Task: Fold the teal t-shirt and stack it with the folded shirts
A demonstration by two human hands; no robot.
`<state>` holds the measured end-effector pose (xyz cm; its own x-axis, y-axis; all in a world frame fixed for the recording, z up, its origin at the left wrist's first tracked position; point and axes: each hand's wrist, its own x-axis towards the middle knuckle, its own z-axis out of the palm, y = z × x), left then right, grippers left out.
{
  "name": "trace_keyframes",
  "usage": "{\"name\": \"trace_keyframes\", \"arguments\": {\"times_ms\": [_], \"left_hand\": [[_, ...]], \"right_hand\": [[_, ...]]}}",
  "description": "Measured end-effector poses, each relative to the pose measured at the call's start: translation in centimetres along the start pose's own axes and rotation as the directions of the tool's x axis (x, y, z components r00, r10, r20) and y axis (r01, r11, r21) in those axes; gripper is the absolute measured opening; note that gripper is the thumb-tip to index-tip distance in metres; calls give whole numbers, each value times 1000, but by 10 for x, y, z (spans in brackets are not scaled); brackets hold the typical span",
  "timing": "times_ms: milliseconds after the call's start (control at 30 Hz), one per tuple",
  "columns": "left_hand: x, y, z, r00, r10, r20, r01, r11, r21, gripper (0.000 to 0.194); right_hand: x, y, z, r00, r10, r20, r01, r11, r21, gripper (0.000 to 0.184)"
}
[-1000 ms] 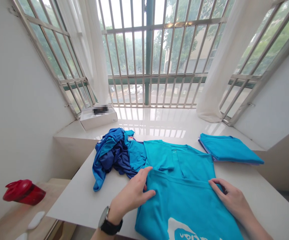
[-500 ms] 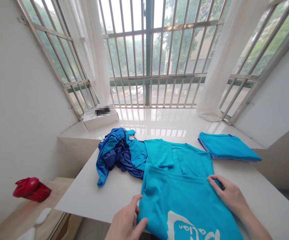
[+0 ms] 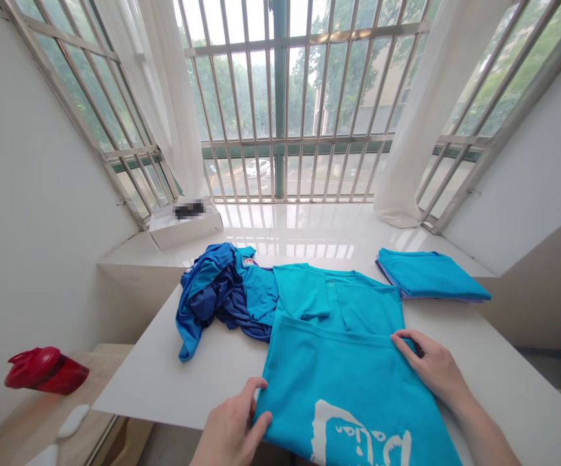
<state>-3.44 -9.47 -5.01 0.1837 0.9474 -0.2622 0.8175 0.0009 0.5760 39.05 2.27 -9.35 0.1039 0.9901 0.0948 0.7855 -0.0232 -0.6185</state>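
A turquoise T-shirt (image 3: 338, 369) with white lettering lies in front of me, its bottom part folded up over the chest and its near end reaching past the table's front. My left hand (image 3: 234, 417) is at the shirt's left edge, thumb on top and the other fingers bent at its side. At the right end of the folded-up hem, my right hand (image 3: 430, 366) pinches the fabric between thumb and fingers. Left of the shirt sits a crumpled heap of blue and navy clothes (image 3: 222, 294), touching its sleeve. A folded turquoise stack (image 3: 433, 275) rests at the back right.
The white table (image 3: 164, 382) adjoins a glossy window sill (image 3: 304, 226) with a white box (image 3: 186, 226) on it. Lower left, a red shaker bottle (image 3: 47, 370) stands on a wooden surface beside a small white object (image 3: 73, 421). Curtains and a barred window are behind.
The view has shifted slightly, so everything sits a little further left and higher. The folded-up part of the shirt looks smoother on its left side. Both hands keep their places on the shirt.
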Motion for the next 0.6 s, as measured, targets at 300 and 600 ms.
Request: {"name": "trace_keyframes", "arguments": {"times_ms": [300, 600], "left_hand": [[71, 43, -46, 905, 364, -221, -317, 922, 223, 30], [126, 67, -54, 891, 447, 78, -433, 789, 436, 23]], "right_hand": [[-4, -6, -2, 1000, -25, -13, 25, 999, 28, 46], [-7, -10, -5, 993, -70, -97, 85, 984, 157, 43]]}}
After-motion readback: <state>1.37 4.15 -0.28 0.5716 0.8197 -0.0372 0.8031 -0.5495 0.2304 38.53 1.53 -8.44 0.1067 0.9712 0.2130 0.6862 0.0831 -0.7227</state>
